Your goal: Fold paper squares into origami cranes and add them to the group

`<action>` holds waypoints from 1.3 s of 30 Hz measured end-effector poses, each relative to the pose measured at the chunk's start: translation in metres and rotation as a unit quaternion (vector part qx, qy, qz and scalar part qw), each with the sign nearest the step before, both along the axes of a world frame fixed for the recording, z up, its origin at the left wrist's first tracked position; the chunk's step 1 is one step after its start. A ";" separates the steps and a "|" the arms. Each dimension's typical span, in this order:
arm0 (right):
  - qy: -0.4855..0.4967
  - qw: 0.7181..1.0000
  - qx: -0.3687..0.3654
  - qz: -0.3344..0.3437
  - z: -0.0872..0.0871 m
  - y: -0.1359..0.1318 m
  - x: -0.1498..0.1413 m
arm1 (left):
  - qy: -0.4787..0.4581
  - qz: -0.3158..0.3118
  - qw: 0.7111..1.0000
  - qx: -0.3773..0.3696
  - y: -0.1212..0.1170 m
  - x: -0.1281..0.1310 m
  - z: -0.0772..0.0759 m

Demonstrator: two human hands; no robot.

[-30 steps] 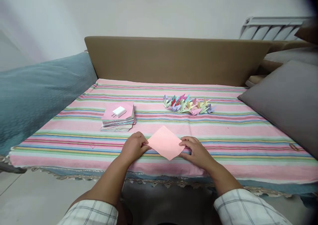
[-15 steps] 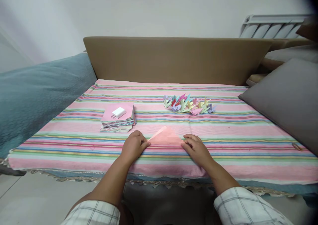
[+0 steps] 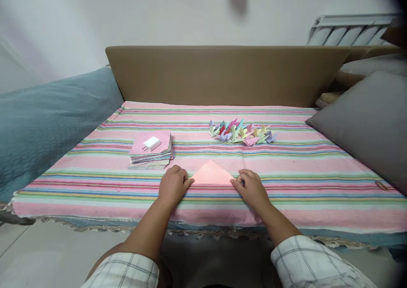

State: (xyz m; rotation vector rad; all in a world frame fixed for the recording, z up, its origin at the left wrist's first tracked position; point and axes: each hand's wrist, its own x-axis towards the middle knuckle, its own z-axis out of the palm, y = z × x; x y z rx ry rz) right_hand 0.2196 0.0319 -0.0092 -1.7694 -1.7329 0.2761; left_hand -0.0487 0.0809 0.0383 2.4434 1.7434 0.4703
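A peach-pink sheet of origami paper, folded into a triangle, lies on the striped cloth with its peak pointing away from me. My left hand pinches the triangle's left corner between thumb and fingers. At the right corner, my right hand grips the paper the same way, fingers curled. Beyond the left hand sits a stack of coloured paper squares, with a white plug adapter on top. Several folded paper cranes in mixed colours are grouped farther back, right of centre.
The striped cloth covers the seat, whose brown backrest rises behind. A blue-green padded armrest bounds the left, and a grey cushion the right. A small brown loop lies near that cushion.
The paper triangle now lies flatter, its folded edge straight between my hands. Both hands have shifted slightly and still hold the corners. Stack and cranes are unmoved.
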 end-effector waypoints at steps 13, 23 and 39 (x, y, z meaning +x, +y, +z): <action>0.004 1.000 0.006 -0.004 0.000 0.002 0.000 | 0.020 -0.231 0.971 0.054 -0.038 0.054 -0.022; 0.065 0.998 0.027 0.002 0.007 0.001 0.020 | 0.047 -0.222 0.973 0.049 -0.040 0.052 -0.025; 0.130 0.991 -0.020 0.013 0.005 -0.005 0.012 | 0.024 -0.228 0.970 0.082 -0.036 0.050 -0.031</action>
